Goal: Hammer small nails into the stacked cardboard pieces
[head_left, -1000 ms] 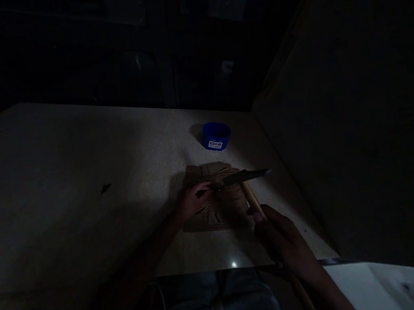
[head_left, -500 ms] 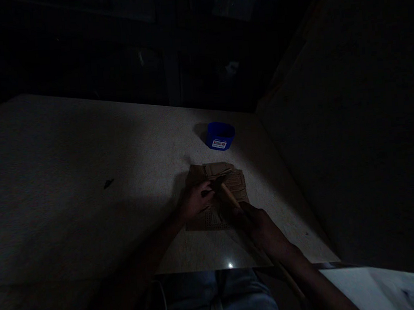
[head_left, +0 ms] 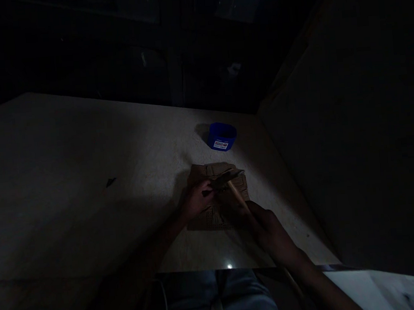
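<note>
In the dim head view my right hand (head_left: 272,228) is closed around the wooden handle of a hammer (head_left: 239,196). The hammer's dark head lies just to the right of my left hand's fingertips. My left hand (head_left: 196,201) rests over a brown panel (head_left: 197,174) with grooves, ridges and rows of small holes. Its fingers are bent together near the panel's middle. Whatever they pinch is too dark to make out. The panel lies flat on the pale tabletop (head_left: 142,146), partly covered by both hands and shadow.
A blue plastic tub (head_left: 222,137) with a white label stands behind the panel. Farther left lies a small dark object (head_left: 110,182). A dark wall (head_left: 351,129) borders the table on the right, and its front edge meets my lap.
The hammer and my right hand have shifted a little to the right, so more of the hammer head shows. My left hand stays at the same place on the panel.
</note>
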